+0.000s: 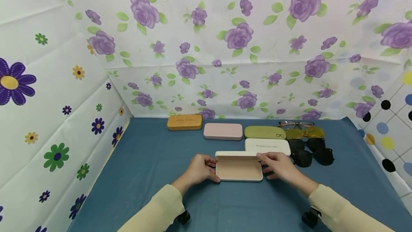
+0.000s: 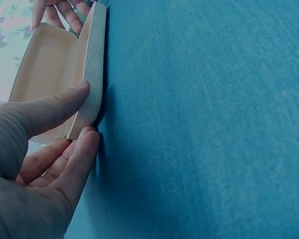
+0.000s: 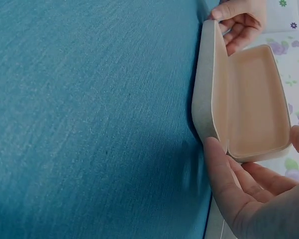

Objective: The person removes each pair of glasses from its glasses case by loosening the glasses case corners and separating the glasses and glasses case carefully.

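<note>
A white glasses case (image 1: 239, 172) with a beige lining lies on the blue cloth, its lid raised at the back. Nothing lies inside it. My left hand (image 1: 200, 169) grips the left end, with the thumb on the front edge and the fingers against the side; the left wrist view shows this hold closely. At the other end my right hand (image 1: 279, 167) holds the case, its thumb on the raised lid's edge and its fingers by the side. In the right wrist view the lining (image 3: 256, 99) shows between both hands.
Behind stand a mustard case (image 1: 184, 122), a pink case (image 1: 223, 131), a green case (image 1: 265, 132) and another white case (image 1: 267, 146). To their right lie clear glasses (image 1: 296, 124), yellow-lensed glasses (image 1: 305, 133) and dark sunglasses (image 1: 323, 156). A flowered curtain (image 1: 212, 92) borders the table's back.
</note>
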### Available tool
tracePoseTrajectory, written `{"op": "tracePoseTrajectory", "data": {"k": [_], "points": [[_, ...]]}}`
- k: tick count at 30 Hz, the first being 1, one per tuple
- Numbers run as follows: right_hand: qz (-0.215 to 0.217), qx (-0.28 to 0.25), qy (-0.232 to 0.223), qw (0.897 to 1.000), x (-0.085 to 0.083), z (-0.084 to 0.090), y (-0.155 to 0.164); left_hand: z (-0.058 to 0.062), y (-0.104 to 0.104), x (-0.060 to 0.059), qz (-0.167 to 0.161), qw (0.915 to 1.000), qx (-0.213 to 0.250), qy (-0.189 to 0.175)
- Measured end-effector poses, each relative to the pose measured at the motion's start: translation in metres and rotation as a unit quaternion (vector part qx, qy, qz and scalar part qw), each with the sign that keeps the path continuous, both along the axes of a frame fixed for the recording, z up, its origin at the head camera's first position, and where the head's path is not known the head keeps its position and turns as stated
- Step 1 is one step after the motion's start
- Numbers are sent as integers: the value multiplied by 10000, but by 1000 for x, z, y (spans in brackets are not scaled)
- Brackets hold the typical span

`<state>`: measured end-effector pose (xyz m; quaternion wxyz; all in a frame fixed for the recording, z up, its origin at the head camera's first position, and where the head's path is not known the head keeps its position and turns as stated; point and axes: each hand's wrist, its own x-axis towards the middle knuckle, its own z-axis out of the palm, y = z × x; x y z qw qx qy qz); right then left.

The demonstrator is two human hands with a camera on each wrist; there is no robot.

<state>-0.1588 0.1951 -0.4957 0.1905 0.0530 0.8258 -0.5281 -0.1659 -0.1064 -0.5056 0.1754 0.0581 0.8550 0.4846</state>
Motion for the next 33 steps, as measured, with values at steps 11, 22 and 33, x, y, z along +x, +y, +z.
{"op": "tracePoseTrajectory", "data": {"k": [11, 22, 33], "points": [[0, -133, -124, 9998, 0, 3, 1, 16, 10, -1, 589, 9979, 215, -165], [71, -350, -418, 9985, 3, 5, 1, 17, 14, -1, 1029, 9898, 795, -582], [275, -278, -681, 9969, 2, 11, 0, 20, 12, -1, 798, 9922, 630, -718]]}}
